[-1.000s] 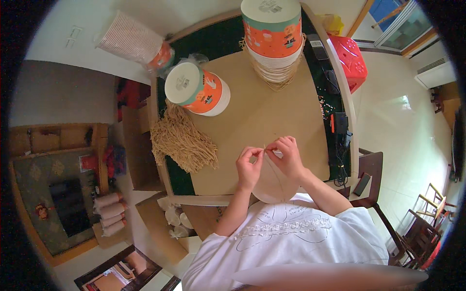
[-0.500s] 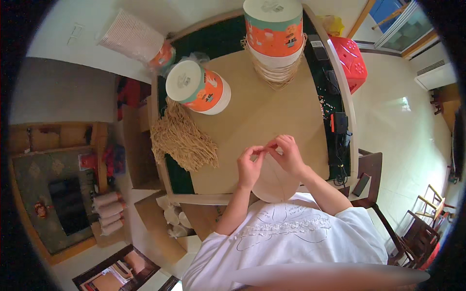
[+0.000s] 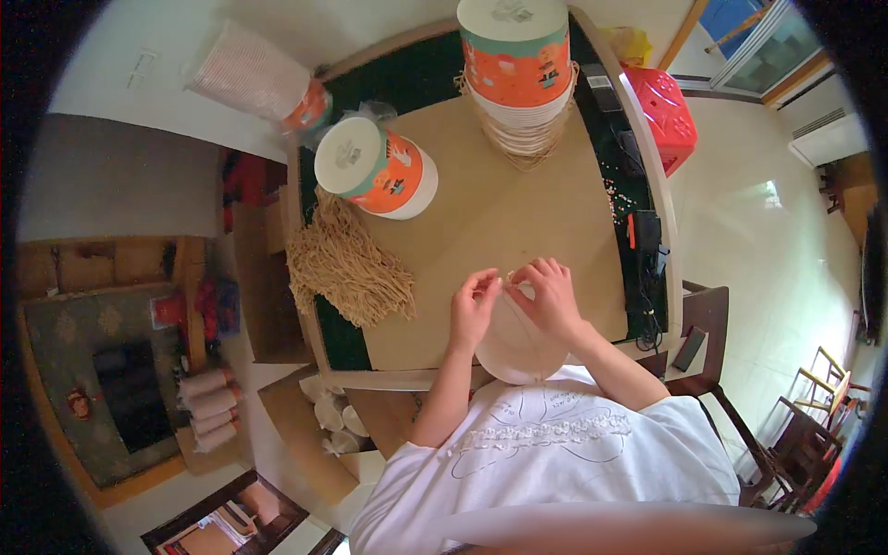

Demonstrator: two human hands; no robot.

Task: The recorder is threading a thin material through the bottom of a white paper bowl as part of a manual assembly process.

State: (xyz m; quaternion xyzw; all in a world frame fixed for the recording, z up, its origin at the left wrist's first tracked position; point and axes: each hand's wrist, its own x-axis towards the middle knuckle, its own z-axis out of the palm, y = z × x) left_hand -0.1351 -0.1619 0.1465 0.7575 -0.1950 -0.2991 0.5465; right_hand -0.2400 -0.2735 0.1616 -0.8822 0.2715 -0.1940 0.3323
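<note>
A white paper bucket (image 3: 520, 350) stands in front of my chest at the table's near edge, with a thin tan cord (image 3: 530, 331) running across it. Over its far rim my right hand (image 3: 553, 298) pinches a bit of this cord between thumb and fingers. Close beside it, my left hand (image 3: 473, 310) has thumb and fingertips drawn together; whatever they hold is too small to make out. A bundle of cut tan cords (image 3: 351, 264) lies to the left. Beyond, a stack of orange and green paper buckets (image 3: 518, 65) has cord loops hanging around its lower part.
A shorter stack of paper buckets (image 3: 375, 168) stands upside down at the table's left. Behind it leans a wrapped bucket stack (image 3: 254, 79). Brown cardboard (image 3: 499, 208) covers the tabletop. Black adapters (image 3: 646, 231) and small scattered beads (image 3: 618, 191) lie along the right edge, beside a red stool (image 3: 661, 116).
My fingertips, joined over the rim before, have parted slightly, the left hand shifting a little to the left. The view has tilted very slightly.
</note>
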